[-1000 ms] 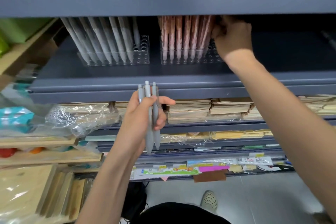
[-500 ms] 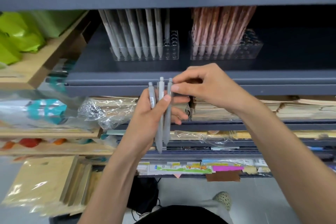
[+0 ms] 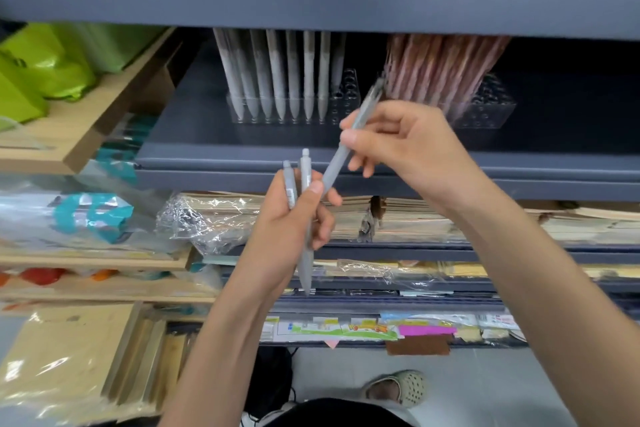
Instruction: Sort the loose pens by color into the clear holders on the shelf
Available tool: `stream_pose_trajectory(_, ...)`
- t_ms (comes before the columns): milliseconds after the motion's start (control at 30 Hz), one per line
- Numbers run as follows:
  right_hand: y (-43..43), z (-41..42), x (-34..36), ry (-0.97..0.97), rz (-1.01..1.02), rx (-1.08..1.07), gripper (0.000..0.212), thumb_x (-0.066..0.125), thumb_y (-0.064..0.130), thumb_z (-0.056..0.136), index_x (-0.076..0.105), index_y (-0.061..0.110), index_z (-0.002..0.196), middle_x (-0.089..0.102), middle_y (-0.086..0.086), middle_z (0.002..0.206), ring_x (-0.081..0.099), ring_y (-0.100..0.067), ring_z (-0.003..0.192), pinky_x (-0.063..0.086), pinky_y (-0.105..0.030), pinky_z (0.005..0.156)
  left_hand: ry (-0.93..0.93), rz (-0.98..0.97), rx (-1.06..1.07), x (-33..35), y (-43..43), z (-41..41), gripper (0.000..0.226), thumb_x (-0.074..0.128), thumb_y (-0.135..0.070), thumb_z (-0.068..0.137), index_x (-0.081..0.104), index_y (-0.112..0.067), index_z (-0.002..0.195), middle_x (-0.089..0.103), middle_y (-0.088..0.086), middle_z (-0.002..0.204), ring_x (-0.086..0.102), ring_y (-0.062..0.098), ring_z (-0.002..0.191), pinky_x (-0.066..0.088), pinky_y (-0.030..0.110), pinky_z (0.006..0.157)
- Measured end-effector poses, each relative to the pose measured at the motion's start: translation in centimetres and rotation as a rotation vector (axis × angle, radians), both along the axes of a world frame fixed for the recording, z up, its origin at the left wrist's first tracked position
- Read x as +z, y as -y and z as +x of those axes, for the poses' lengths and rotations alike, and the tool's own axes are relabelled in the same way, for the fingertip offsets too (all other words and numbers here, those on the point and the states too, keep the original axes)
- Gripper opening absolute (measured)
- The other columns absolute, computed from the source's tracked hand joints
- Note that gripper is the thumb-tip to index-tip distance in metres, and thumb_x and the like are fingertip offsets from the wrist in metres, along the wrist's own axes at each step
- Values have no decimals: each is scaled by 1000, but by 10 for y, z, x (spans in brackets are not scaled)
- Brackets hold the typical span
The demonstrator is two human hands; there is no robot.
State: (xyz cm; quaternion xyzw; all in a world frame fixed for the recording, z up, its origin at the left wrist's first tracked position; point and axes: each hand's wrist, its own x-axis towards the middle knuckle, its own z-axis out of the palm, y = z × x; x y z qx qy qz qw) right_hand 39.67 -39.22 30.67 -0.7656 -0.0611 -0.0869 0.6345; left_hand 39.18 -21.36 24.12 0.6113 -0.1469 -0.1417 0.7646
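Half a second ago the left hand (image 3: 291, 229) held three grey pens in a bunch and the right hand (image 3: 412, 149) was pinching the top of the outermost one. Now that pen is out of the bunch. The single grey pen (image 3: 335, 165) sits in the right hand, and two grey pens (image 3: 304, 172) are left in the other. A full second ago the right hand was up at the pink pens on the shelf (image 3: 194, 128); it is now lower, in front of the shelf's front edge.

The left hand is curled round its two pens, thumb pressed across the barrels, clicker ends up and tips hanging below the palm. The right hand pinches the single pen between thumb and forefinger with the other fingers loosely bent under it. The pen slants, its upper end toward the shelf and its lower end down beside the left thumb.

Behind the hands stand two clear holders: the left holder (image 3: 344, 97) carries a row of grey pens with open holes at its right end, and the right holder (image 3: 491, 104) carries pinkish-brown ones.

The tops of all the stored pens are cut off by the shelf above. The slanted pen's upper end is smeared by motion – it overlaps the pink row, and whether it touches anything there I cannot tell. Its lower tip is hidden behind the left fingers.
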Motion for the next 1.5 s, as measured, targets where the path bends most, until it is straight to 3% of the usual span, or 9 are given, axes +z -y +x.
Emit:
stream_pose_trajectory(200,12,19,22,172,49,-325,8,63,10,91,67,15,86,73,-2,72,70,-20,67,57,-29,63,-43,-52,5,-1,-5,7,21,44,-36,106,58,-30,120,68,5,80,52,16,50,41,26,44)
stream_pose_trajectory(367,8,42,23,293,-109,-487,22,59,16,92,64,25,74,70,12,66,67,-5,67,53,-24,69,-103,-86,0,-3,-9,9,28,48,-46,100,64,-31,116,48,-2,61,30,10,40,29,20,37)
stream_pose_trajectory(533,7,73,21,164,-470,-549,26,58,31,93,69,9,100,73,-8,97,68,-27,95,51,-44,91,-211,-219,-5,-1,-12,12,24,47,-34,93,52,-16,108,44,-1,58,27,10,38,24,18,35)
stream_pose_trajectory(700,0,91,28,38,-758,-512,35,47,40,98,65,13,111,71,-7,108,64,-25,101,45,-24,84,-171,-196,22,0,-12,8,19,48,-32,97,51,-15,104,49,2,62,30,12,39,27,21,36)
stream_pose_trajectory(900,-4,102,36,-121,-725,-437,39,42,38,97,57,14,123,67,-10,116,64,-29,106,49,-37,96,-88,-34,82,-1,-13,3,24,44,-38,106,58,-19,113,54,0,63,36,11,42,30,22,38)
stream_pose_trajectory(1067,-2,103,37,-156,-716,-468,42,44,44,96,58,15,123,67,-7,117,64,-26,107,49,-37,96,-215,-159,57,0,-13,3,27,43,-31,92,50,-9,107,51,5,58,29,12,37,25,19,36)
stream_pose_trajectory(1133,-4,93,38,-67,-702,-499,38,46,44,95,65,15,110,71,-8,107,68,-24,98,52,-39,91,-213,-176,65,2,-13,3,23,42,-27,90,47,-10,106,51,6,58,30,13,38,25,21,37)
stream_pose_trajectory(1267,-17,41,28,-38,-394,-225,28,65,39,88,66,16,71,70,-4,63,55,-13,43,46,-27,43,-159,-143,65,2,-13,0,13,36,-18,106,47,-12,102,50,0,60,33,12,42,28,23,40)
stream_pose_trajectory(1500,-22,8,14,-127,-378,44,25,75,35,83,72,11,76,70,-6,65,55,-10,48,40,-18,43,-88,-91,29,3,-6,-5,16,42,-28,106,52,-16,105,58,0,69,40,14,47,36,23,43)
